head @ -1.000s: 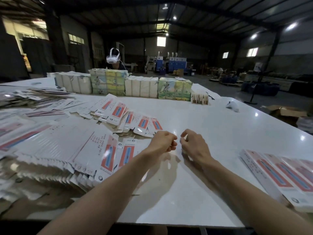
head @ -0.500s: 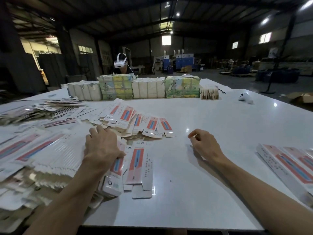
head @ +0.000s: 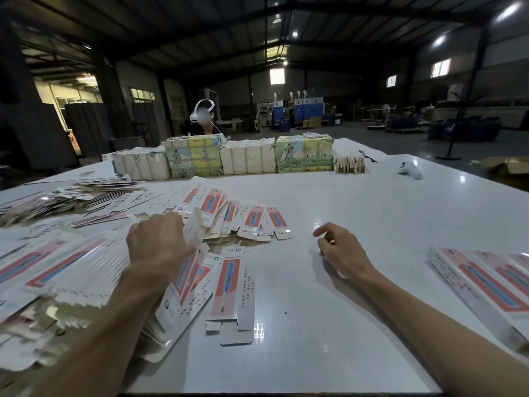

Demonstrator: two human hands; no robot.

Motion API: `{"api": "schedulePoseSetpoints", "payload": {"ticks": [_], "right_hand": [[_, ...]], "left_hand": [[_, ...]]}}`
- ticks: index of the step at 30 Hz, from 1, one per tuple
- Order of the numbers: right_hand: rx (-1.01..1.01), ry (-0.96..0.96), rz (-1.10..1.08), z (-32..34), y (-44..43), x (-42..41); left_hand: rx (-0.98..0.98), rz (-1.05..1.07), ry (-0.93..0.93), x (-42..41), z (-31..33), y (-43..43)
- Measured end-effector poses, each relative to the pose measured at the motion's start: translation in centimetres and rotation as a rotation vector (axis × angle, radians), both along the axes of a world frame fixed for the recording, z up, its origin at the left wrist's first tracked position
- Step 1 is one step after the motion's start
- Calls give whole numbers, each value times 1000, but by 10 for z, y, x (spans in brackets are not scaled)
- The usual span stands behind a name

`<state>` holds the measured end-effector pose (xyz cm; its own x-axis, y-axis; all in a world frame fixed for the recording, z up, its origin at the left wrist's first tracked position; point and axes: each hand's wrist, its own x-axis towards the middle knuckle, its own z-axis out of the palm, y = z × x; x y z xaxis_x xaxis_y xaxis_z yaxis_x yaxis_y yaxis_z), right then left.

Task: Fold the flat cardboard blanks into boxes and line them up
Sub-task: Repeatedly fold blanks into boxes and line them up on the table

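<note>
Single head-worn wide-angle view, facing forward and down across white table [head: 357, 202]; left hand [head: 156, 242], right hand [head: 340, 250] close below lens.

A second ago, held both hands fingertip to fingertip over the bare middle of the tabletop [head: 315, 325]. Since then, swung the left hand [head: 156, 242] away to the left and onto the pile [head: 86, 270] of blanks, at first laying it flat with straight fingers on top. Now have curled it round one blank [head: 183, 282] and tipped that blank up on edge, off the pile, with its far end standing beside the knuckles. So parted the right hand [head: 340, 250] from the left, now well apart from it. Loosened the right hand a little too, with the forefinger poking out to the left.
</note>
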<state>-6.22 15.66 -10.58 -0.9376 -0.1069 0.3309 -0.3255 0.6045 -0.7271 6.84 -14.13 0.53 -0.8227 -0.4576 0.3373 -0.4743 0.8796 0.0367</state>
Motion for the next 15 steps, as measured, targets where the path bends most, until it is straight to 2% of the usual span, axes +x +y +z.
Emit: {"api": "schedulePoseSetpoints", "payload": {"ticks": [4, 9, 12, 15], "right_hand": [[-1, 7, 3, 0, -1, 0], [-57, 24, 32, -1, -1, 0], [-177, 50, 39, 1, 0, 1], [-314, 104, 16, 3, 2, 3]], "left_hand": [[177, -92, 58, 5, 24, -5], [619, -446, 131, -9, 49, 24], [913, -605, 80, -27, 38, 62], [1120, -649, 24, -48, 9, 99]]}}
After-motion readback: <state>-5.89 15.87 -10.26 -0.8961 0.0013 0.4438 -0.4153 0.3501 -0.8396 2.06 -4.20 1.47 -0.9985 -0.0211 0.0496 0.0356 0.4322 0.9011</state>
